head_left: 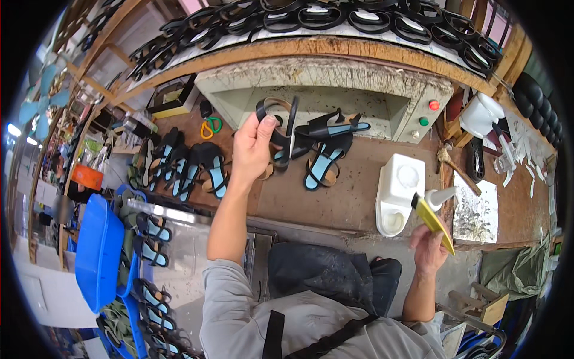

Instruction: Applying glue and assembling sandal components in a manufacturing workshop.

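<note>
My left hand [254, 143] is raised over the workbench, thumb and fingers closed on a black sandal [290, 134] with a tan-lined strap loop. Its sole is turned edge-on, so its face is hidden. Lower right, my right hand [429, 251] grips a yellow-handled brush [434, 222] with a dark tip. The brush tip is close to a white plastic pot [402, 179] with a round well at its front. Black sandals with light blue insoles [323, 164] lie on the bench just right of my left hand.
A grey metal box [311, 78] with red and green buttons stands behind the bench. More sandals [188, 170] line the left side, near orange-and-green-handled scissors [210, 127]. A hammer [459, 170] and stained paper [476, 212] lie right. Blue tubs [98, 251] stand lower left.
</note>
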Demonstrator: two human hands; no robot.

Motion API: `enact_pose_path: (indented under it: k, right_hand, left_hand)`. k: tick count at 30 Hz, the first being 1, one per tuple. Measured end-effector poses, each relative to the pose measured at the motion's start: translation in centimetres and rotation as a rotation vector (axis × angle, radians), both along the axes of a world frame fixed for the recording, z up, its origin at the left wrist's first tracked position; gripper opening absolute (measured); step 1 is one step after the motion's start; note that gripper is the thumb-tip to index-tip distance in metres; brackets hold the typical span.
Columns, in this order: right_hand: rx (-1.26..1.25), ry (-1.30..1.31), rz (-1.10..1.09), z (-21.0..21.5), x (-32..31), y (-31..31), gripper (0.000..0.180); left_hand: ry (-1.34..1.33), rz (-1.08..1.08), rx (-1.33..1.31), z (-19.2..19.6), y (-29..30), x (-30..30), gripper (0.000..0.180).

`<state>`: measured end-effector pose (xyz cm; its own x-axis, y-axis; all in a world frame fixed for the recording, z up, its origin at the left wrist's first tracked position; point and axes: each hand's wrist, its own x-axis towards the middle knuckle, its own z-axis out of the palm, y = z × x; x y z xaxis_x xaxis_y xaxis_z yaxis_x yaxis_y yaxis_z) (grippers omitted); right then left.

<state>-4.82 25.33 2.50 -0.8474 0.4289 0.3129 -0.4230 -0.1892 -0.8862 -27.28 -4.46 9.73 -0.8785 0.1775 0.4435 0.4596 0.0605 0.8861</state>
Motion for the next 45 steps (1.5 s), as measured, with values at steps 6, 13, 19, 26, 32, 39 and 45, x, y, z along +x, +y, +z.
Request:
enact_pose_path:
  k: [6, 13, 19, 26, 32, 39, 45]
  right_hand:
    - [0.258, 0.142, -0.028, 3.0, -0.4, -9.3, 0.031]
    - [0.614, 0.067, 0.115, 0.1, 2.6, -14.8, 0.031]
    - [0.433, -0.04, 0.096, -4.1, 4.8, -14.7, 0.034]
    - [0.489, 0.087, -0.051, -4.7, 5.7, -12.8, 0.032]
    - [0.426, -0.018, 0.003, -7.5, 3.5, -10.0, 0.029]
    - [0.233, -0.439, -0.104, -7.1, 1.9, 3.0, 0.015]
    - [0.501, -0.477, -0.114, -7.4, 0.3, 2.5, 0.014]
  left_hand:
    - [-0.531, -0.324, 0.197, -2.5, -0.7, 14.5, 0.025]
    - [-1.031, -0.499, 0.619, -12.1, -0.3, 26.4, 0.035]
    - [-0.928, -0.937, 0.642, -15.2, 0.8, 31.9, 0.061]
    - [-1.235, -0.81, 0.88, -13.8, 3.3, 33.8, 0.052]
    - [-1.204, -0.399, 0.738, -13.4, 4.6, 32.5, 0.051]
    - [-1.099, -0.038, 0.638, -14.5, 5.0, 25.9, 0.045]
    - [-1.091, -0.017, 0.604, -15.7, 7.4, 22.9, 0.047]
